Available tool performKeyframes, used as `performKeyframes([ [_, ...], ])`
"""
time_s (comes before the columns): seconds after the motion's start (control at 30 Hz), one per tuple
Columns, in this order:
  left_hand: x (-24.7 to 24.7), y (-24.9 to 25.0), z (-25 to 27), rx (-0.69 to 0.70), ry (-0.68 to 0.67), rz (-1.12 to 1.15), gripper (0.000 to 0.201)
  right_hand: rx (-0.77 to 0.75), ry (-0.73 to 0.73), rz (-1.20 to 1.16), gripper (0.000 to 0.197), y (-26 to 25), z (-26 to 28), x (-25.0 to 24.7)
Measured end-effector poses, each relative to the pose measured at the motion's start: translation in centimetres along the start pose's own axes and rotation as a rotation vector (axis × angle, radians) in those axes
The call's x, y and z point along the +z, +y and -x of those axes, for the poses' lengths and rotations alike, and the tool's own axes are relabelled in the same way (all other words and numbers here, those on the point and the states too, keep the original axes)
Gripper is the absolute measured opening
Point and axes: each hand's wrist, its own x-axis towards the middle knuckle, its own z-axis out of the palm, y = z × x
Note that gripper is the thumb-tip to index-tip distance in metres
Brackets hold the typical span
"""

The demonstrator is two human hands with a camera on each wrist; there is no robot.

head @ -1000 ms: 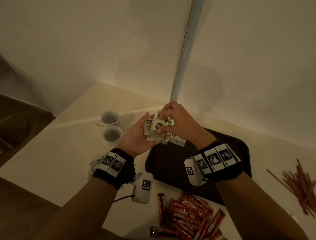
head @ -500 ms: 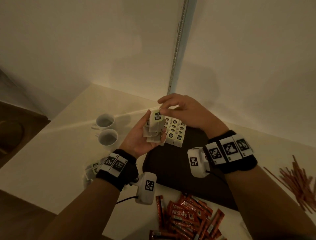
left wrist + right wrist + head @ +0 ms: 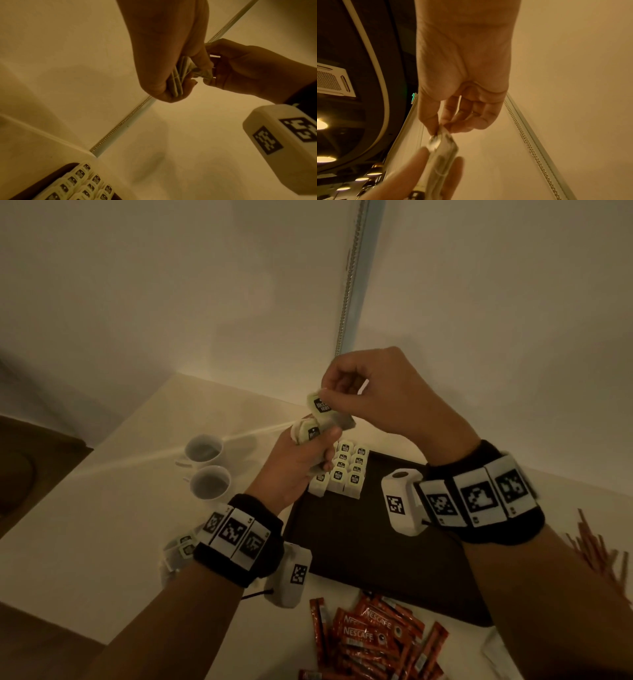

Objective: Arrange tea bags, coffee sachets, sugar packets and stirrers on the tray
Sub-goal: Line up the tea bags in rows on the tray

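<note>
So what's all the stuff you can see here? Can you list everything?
tray: one, dark, middle of the table
table: one, cream, in the room corner
tea bags on the tray: about ten, pale green, rows at its far corner
loose tea bags: a few, pale, table left of the tray
cups: two, white, left of the tray
coffee sachets: a heap, red, table in front
stirrers: a bundle, brown, table right
left hand: grips a small stack of tea bags
right hand: pinches one tea bag above the stack
</note>
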Motion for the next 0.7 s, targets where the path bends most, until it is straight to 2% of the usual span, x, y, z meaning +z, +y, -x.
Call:
performKeyframes([
  [0.17, 0.4, -0.3, 0.0, -0.016, 0.042, 0.048, 0.012, 0.045, 0.049, -0.029, 0.003, 0.1, -0.2, -0.2],
  [0.37, 0.6, -0.4, 0.2, 0.015, 0.066, 0.074, 0.003, 0.056, 0.046, -0.097, 0.004, 0.4, -0.1, -0.2],
  [0.5, 0.6, 0.0, 0.2, 0.082, 0.106, 0.026, 0.013, 0.114, 0.050, -0.228, 0.003, 0.7, 0.3, -0.5],
  [0.7, 0.5, 0.4, 0.2, 0.135, 0.174, -0.104, 0.010, 0.159, 0.049, -0.379, 0.009, 1.7, 1.0, -0.1],
])
